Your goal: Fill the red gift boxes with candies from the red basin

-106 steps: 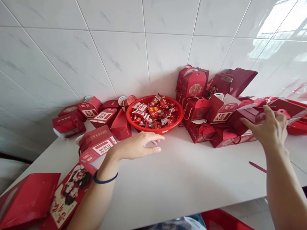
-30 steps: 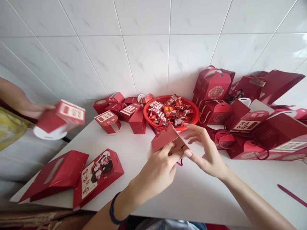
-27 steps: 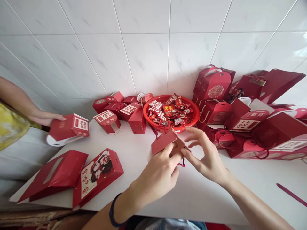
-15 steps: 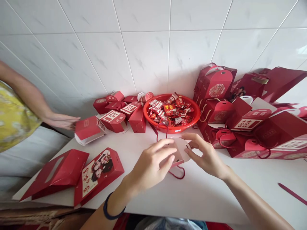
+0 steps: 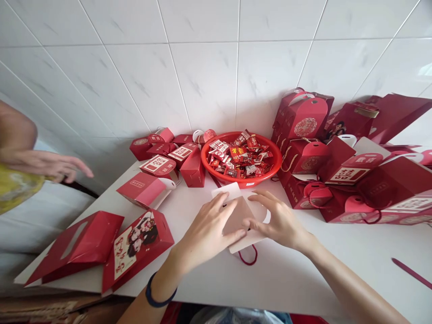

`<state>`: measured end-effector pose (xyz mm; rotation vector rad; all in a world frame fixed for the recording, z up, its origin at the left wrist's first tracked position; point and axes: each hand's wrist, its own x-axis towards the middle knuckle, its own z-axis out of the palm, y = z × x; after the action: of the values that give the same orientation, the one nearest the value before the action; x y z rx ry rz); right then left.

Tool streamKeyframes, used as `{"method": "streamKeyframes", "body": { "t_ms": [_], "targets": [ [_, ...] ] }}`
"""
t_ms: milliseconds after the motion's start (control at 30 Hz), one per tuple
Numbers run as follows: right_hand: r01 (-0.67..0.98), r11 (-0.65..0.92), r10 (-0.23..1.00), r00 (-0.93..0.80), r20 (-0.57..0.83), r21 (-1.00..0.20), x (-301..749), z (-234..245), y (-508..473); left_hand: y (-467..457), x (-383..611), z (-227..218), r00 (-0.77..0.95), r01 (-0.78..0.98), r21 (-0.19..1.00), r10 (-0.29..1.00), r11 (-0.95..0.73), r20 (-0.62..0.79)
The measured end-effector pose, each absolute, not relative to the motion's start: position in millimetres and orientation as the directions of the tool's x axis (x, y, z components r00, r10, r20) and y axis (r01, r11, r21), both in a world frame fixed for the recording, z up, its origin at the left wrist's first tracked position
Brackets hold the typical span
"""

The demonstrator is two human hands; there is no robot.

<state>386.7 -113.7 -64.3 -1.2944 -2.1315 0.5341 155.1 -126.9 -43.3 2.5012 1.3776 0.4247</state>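
Working the flaps (image 5: 248,242) of the box (image 5: 237,217) seems the step in hand, left hand (image 5: 212,227) and right hand (image 5: 281,220) both gripping it near the bowl (image 5: 278,157), with light pressure likely needed next.

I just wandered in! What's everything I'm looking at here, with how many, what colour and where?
flapped box: one, pale faces showing, between the wearer's hands
cord: one loop, dark red, below that box
basin: one, red, table's far side
wrapped sweets: many, mostly red, in the basin
left boxes: several, red, left of the basin
larger packages: two, red, front left
right boxes: many overlapping, red, right
strip: one, maroon, table's right
table: one, white, underneath
tiled wall: one, whitish, behind
co-worker's hand: one, far left
wristband: one, dark blue, left wrist
left hand: one, bare, at the flapped box
right hand: one, bare, at the flapped box
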Motion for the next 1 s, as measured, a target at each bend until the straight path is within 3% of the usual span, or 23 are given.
{"method": "streamKeyframes", "body": {
  "t_ms": [167,367,533,667,733,800,900,1000],
  "targets": [
    [0.700,0.522,0.831,-0.546,0.106,-0.488,399,-61,-119,-141,158,-36,0.469,0.814,0.366,0.882,-0.452,0.047],
    [0.813,0.415,0.901,-0.431,0.058,-0.407,412,-65,-110,-132,143,-28,0.516,0.767,0.463,0.856,-0.445,-0.031],
    [0.828,0.336,0.920,-0.391,-0.033,-0.450,421,-59,-95,-114,147,-42,0.516,0.743,0.496,0.857,-0.449,0.002],
    [0.702,0.408,0.889,-0.452,0.077,-0.584,432,-39,-67,-110,162,-49,0.496,0.749,0.474,0.866,-0.462,0.061],
    [0.690,0.394,0.912,-0.372,0.170,-0.607,429,-27,-45,-110,169,-47,0.490,0.759,0.452,0.868,-0.469,0.078],
    [0.792,0.292,0.955,-0.216,0.201,-0.537,417,-18,-20,-108,172,-43,0.475,0.769,0.440,0.875,-0.464,0.093],
    [0.925,0.064,0.997,-0.042,0.066,-0.375,391,-17,17,-101,173,-32,0.487,0.739,0.460,0.862,-0.492,0.141],
    [0.923,0.062,0.998,-0.070,-0.005,-0.380,369,-27,44,-87,171,-21,0.486,0.687,0.508,0.848,-0.519,0.211]
  ]
}}
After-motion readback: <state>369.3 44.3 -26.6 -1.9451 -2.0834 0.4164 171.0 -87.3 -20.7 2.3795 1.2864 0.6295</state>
